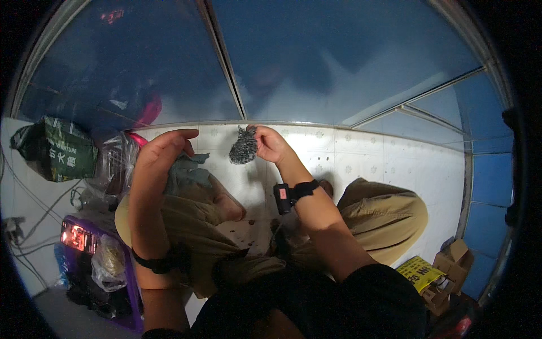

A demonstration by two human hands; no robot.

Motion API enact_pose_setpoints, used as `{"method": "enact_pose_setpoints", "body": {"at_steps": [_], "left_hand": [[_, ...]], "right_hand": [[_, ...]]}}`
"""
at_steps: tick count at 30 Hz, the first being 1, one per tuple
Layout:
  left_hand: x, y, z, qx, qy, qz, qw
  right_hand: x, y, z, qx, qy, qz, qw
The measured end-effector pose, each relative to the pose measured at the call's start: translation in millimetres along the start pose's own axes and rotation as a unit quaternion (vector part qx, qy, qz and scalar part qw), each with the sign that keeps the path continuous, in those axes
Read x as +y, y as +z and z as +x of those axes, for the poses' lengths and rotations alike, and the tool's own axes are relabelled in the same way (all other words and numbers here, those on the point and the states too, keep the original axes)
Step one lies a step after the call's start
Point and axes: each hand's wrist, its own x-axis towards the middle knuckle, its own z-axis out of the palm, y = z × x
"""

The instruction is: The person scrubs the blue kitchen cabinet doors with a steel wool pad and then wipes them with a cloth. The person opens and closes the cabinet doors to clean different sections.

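Observation:
A dark grey, rough-textured mesh piece, perhaps a scouring pad (243,146), hangs from the fingertips of my right hand (271,144) above the white patterned floor. My left hand (169,142) is raised at the left, palm turned inward and fingers bent towards the right. Just below its fingers is a grey-green cloth (188,169), partly hidden by the hand and forearm; whether the hand touches it or holds part of it cannot be told. A gap separates the two hands.
Blue glossy panels (338,63) rise beyond the floor. To the left are a dark green bag (63,150), clear plastic bags (112,163), cables and a purple-rimmed container (133,292). Cardboard boxes (455,262) and a yellow package (419,273) lie at lower right.

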Motion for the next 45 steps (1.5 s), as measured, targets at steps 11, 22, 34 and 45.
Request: {"method": "enact_pose_setpoints", "body": {"at_steps": [11, 22, 34, 45], "left_hand": [[-6.0, 14.0, -6.5, -0.198, 0.085, 0.095, 0.972], [-14.3, 29.3, 6.4, -0.139, 0.111, -0.24, 0.954], [-8.9, 34.8, 5.5, -0.152, 0.098, -0.313, 0.932], [3.8, 21.3, 4.3, -0.213, 0.127, -0.431, 0.868]], "right_hand": [[-39.7, 213.7, -92.0, -0.11, -0.077, -0.225, 0.965], [0.0, 235.4, -129.4, 0.118, -0.19, -0.379, 0.898], [4.0, 220.5, -157.2, 0.03, -0.147, -0.4, 0.904], [-45.6, 238.0, -188.8, -0.203, -0.246, 0.032, 0.947]]}}
